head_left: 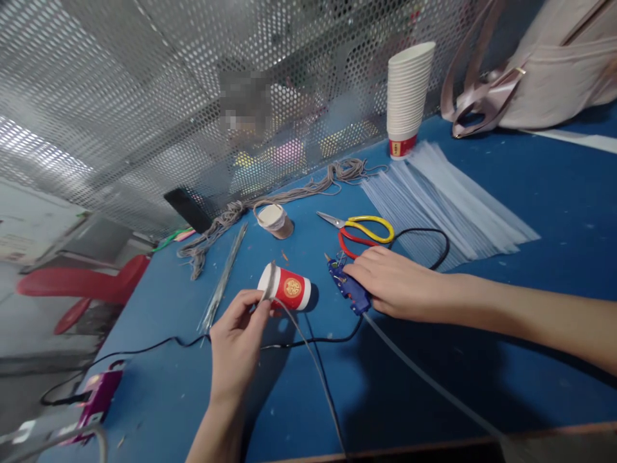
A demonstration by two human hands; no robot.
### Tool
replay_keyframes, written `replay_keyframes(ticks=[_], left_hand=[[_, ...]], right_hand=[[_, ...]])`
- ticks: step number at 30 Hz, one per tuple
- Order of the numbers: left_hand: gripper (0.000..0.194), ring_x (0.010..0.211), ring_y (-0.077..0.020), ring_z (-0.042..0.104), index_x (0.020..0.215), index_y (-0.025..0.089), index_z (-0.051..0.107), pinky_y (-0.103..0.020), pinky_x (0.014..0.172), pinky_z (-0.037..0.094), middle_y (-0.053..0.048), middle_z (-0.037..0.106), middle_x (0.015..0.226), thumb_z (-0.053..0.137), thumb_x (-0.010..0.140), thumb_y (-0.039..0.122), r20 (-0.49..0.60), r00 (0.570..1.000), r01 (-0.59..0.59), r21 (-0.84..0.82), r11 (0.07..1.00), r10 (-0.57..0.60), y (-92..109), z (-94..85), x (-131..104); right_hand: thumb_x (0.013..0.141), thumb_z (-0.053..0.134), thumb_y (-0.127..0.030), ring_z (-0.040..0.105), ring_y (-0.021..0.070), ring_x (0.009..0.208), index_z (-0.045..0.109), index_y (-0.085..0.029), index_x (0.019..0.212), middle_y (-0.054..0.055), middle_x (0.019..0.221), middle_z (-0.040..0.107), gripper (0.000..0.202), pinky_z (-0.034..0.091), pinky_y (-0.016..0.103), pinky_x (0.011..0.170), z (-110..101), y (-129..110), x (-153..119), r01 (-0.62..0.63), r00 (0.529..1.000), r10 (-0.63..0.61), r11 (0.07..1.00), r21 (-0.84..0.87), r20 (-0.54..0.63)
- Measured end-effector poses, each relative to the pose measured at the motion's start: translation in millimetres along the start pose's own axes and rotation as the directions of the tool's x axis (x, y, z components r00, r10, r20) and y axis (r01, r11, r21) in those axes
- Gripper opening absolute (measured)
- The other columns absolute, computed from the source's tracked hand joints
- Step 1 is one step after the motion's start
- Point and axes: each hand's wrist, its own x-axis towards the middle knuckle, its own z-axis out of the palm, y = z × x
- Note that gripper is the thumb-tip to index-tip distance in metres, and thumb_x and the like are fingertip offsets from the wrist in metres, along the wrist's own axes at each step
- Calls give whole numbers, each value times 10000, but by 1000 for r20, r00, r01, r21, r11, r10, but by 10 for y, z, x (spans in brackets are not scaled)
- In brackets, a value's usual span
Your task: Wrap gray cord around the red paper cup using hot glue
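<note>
A red and white paper cup [292,289] lies tilted on its side, its rim pinched by my left hand [238,337]. Gray cord [308,347] runs over the cup's rim, under my left fingertips, and trails down to the front edge. On the right, my right hand [395,283] is closed on a blue glue gun [351,288], whose nozzle points up and left. A clear glue stick [424,373] extends from the gun's back. Just beyond my right hand are scissors [369,228] with one yellow and one red handle.
On the blue table [159,392] are a wrapped cup [276,220], gray cord bundles [308,190], thin wires [224,280], stacked paper cups [409,96], clear sticks [448,199], a phone [187,209] and a purple power strip [99,402]. A bag [554,77] stands at back right, beside a perforated screen [183,83].
</note>
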Motion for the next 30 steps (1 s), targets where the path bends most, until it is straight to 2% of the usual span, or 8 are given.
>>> replay_keyframes(ticks=[5, 8, 10, 12, 16, 21, 26, 30], left_hand=[[108, 714, -118, 567, 805, 207, 669, -211, 669, 436, 24, 627, 752, 571, 850, 203, 56, 998, 31, -34, 999, -29, -10, -18, -8], [117, 707, -120, 562, 806, 209, 666, -212, 661, 427, 28, 623, 747, 556, 840, 189, 65, 997, 53, -40, 998, -51, -13, -20, -7], [115, 694, -120, 561, 798, 210, 663, -210, 653, 428, 31, 621, 738, 555, 827, 186, 57, 997, 62, -30, 998, -60, -2, -16, -3], [106, 682, -123, 565, 790, 206, 662, -210, 652, 432, 29, 623, 720, 559, 811, 192, 47, 997, 61, 8, 998, -61, 26, -6, 0], [111, 667, -138, 567, 793, 189, 658, -222, 622, 434, 11, 621, 704, 558, 798, 238, 32, 998, 55, 81, 995, -58, 102, 24, -2], [126, 645, -143, 574, 769, 178, 642, -232, 595, 438, -1, 615, 699, 545, 789, 256, 41, 999, -22, 128, 992, 17, 131, 66, -6], [122, 657, -142, 586, 762, 180, 640, -229, 614, 464, -3, 628, 711, 540, 776, 248, 66, 996, -72, 115, 991, 65, 149, 77, 21], [135, 670, -145, 584, 770, 180, 660, -226, 612, 474, -9, 634, 722, 551, 775, 260, 126, 990, -66, 58, 996, 58, 210, 37, 71]], right_hand=[[708, 584, -118, 565, 264, 973, 539, -133, 1152, 142, 1071, 609, 446, 459, 408, 834, -5, 39, 32, -8, 956, 120, 923, 384, -268], [690, 611, -198, 601, 215, 937, 514, -195, 1153, 105, 1104, 619, 473, 497, 322, 714, -75, 31, 51, 95, 873, 356, 546, 832, -333], [690, 603, -246, 606, 166, 755, 560, -199, 1084, 90, 1042, 648, 399, 469, 271, 573, -128, -3, 59, 168, 863, 435, 230, 959, -255], [685, 619, -264, 537, 110, 583, 614, -174, 1021, 80, 959, 670, 348, 423, 248, 499, -163, -58, 62, 130, 869, 471, 75, 989, -150], [683, 659, -233, 586, 135, 638, 670, -177, 999, 59, 904, 701, 321, 480, 268, 585, -180, -190, 53, -77, 854, 518, 234, 969, -57], [727, 613, -257, 659, 201, 802, 676, -209, 919, 35, 871, 708, 208, 535, 308, 726, -199, -330, 25, -86, 814, 501, 604, 792, -293], [749, 567, -247, 620, 149, 558, 650, -183, 828, 28, 769, 700, 131, 510, 259, 522, -169, -425, 59, -197, 847, 519, 511, 837, -118], [726, 596, -243, 562, 135, 531, 615, -189, 772, 13, 701, 663, 74, 458, 245, 489, -144, -520, 78, -164, 815, 543, 552, 818, -203]])
